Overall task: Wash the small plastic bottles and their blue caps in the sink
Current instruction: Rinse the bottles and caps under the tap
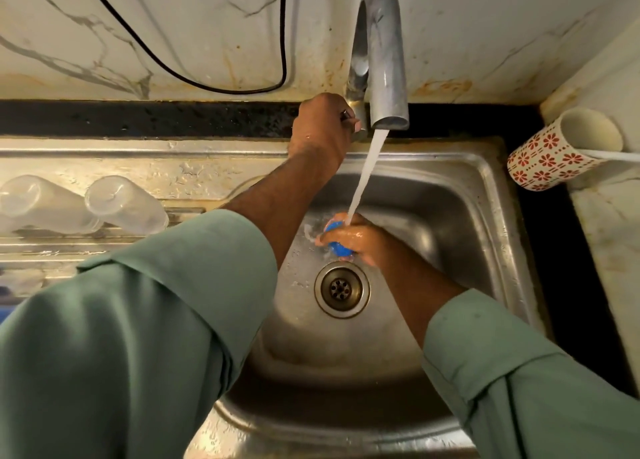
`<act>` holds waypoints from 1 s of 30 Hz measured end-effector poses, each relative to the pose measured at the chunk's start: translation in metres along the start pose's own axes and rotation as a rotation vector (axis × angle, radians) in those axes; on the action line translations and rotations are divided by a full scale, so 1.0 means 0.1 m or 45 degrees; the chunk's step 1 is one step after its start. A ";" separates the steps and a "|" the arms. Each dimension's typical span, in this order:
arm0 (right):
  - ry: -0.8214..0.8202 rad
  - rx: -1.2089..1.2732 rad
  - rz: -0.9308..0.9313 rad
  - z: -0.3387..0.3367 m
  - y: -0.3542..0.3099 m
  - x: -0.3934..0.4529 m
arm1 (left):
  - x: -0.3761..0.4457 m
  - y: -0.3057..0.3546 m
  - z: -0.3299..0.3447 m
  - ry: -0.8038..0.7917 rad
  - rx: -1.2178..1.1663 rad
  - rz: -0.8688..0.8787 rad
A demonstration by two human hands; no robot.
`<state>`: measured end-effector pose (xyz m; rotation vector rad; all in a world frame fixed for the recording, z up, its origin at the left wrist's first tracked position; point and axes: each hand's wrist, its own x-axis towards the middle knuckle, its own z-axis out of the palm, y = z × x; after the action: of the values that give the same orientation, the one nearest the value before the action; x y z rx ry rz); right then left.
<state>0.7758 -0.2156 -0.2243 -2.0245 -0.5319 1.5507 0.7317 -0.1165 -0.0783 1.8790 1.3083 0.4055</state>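
At frame centre the right hand (360, 238) curls its fingers round a blue cap (337, 243), holding it under the water stream (363, 178) just above the drain (342, 288) in the sink (485, 216). Higher up, the left hand (320, 126) grips the tap handle (349, 117) at the base of the tap (381, 53). Two clear bottles (126, 204) stand upside down on the drainboard (194, 178) at left. A patterned mug (564, 150) lies at the right edge.
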 end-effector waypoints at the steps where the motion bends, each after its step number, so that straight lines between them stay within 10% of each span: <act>1: -0.044 0.069 -0.028 -0.01 0.03 -0.02 | 0.01 -0.01 0.01 0.003 -0.004 0.002; 9: 0.346 -0.071 -0.540 0.14 0.43 -0.21 | 0.09 -0.06 0.08 0.042 0.320 0.071; 30: 0.485 0.216 -0.670 0.23 0.42 -0.28 | 0.01 -0.07 0.18 0.139 -0.543 -0.321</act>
<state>0.7461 -0.2608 -0.2337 -1.7959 -0.6833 0.8469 0.7396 -0.1221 -0.0955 1.3385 1.3832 0.6069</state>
